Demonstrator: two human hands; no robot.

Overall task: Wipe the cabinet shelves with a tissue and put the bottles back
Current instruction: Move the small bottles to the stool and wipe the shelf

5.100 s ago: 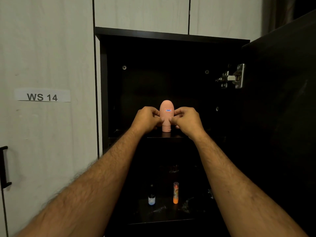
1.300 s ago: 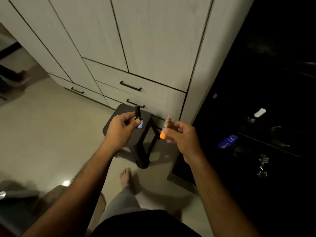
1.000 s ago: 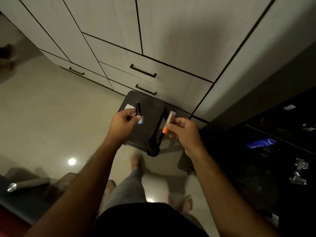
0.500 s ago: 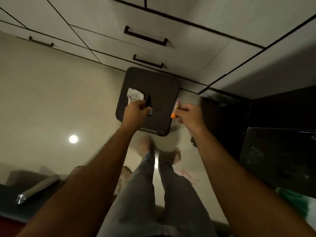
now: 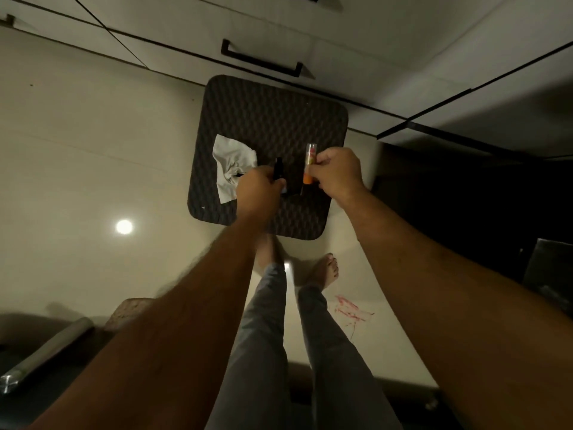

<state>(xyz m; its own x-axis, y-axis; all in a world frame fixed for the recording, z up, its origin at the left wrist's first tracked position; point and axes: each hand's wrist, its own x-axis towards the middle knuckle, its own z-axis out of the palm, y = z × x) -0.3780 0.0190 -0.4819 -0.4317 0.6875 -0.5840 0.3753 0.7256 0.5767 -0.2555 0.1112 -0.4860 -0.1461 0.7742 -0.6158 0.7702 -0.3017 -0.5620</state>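
I have my left hand [image 5: 259, 189] curled round the small dark bottle [image 5: 278, 169] and my right hand [image 5: 336, 173] pinching the slim orange-bottomed bottle [image 5: 308, 164] at mid-length, both held just over the dark stool [image 5: 273, 119], where the crumpled tissue [image 5: 232, 169] lies at the left side, touching my left knuckles as far as I can tell. Both bottles look light, rigid and smooth, and so narrow they would likely tip, so I judge they should be gripped round the body and set down upright. The tissue looks soft and limp, best bunched in the fingers for wiping.
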